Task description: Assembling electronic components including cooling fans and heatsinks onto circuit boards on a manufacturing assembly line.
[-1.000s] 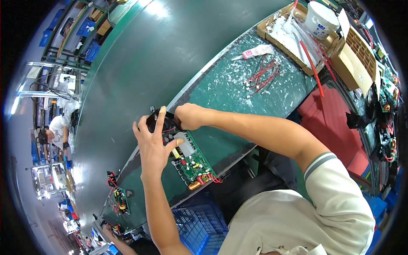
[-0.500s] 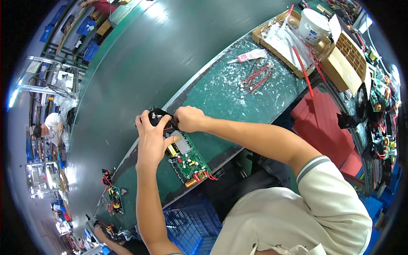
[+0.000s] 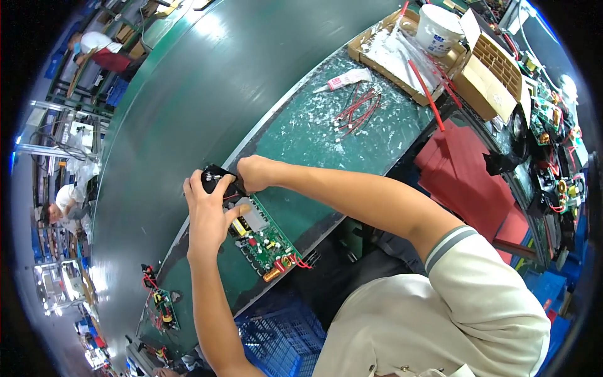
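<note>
A green circuit board (image 3: 275, 237), crowded with components and a grey metal plate, lies on the green bench in front of me. At its far end is a black boxy part (image 3: 213, 175), mostly covered by my fingers. My left hand (image 3: 208, 217) is closed around that black part, with the thumb down by the grey plate. Pressed against the part's right side, my right hand (image 3: 255, 173) is curled into a fist. Whatever its fingers hold is hidden. Red wires (image 3: 301, 261) come off the board's near end.
A sealant tube (image 3: 345, 80) and a bundle of red wires (image 3: 359, 113) lie farther right. Beyond them a cardboard tray (image 3: 402, 85) holds a white bucket (image 3: 435, 31). Another board (image 3: 164, 308) sits at left. A blue crate (image 3: 282, 342) stands below the bench edge.
The whole view has shifted slightly, so bench items appear farther left. Both hands stay at the black part in nearly the same pose. A distant person shows more fully at upper left.
</note>
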The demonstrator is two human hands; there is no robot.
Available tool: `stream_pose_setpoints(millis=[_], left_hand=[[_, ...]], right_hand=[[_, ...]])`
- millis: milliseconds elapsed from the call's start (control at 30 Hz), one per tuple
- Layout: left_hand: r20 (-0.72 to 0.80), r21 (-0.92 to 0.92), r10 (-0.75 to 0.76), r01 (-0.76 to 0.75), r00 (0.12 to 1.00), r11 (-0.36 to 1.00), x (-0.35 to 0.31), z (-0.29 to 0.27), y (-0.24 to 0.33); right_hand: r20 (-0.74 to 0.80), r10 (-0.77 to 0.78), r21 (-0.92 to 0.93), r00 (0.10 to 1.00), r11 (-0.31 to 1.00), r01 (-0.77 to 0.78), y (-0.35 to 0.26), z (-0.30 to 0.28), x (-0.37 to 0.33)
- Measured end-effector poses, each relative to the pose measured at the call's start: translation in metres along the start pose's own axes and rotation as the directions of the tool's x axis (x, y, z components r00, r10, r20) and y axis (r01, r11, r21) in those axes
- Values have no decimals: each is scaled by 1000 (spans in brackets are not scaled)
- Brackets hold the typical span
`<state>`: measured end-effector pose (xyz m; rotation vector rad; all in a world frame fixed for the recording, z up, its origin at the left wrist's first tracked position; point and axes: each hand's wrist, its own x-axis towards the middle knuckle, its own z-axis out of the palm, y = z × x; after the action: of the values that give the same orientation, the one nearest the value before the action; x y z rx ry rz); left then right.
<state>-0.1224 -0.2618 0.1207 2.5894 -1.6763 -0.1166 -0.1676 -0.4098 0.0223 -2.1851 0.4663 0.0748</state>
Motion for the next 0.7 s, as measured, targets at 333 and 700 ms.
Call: stream_pose_setpoints(millis=[333,700], left_hand=[[-19,-18,40,-40,999,999,4,-6,0],[-497,-301,-96,-68,862,951,-39,7,19]], right_hand=[[83,19,-61,996,998,-14,-21,-6,-6],[-421,52,-522,906,803,-288,112,-197,-114]])
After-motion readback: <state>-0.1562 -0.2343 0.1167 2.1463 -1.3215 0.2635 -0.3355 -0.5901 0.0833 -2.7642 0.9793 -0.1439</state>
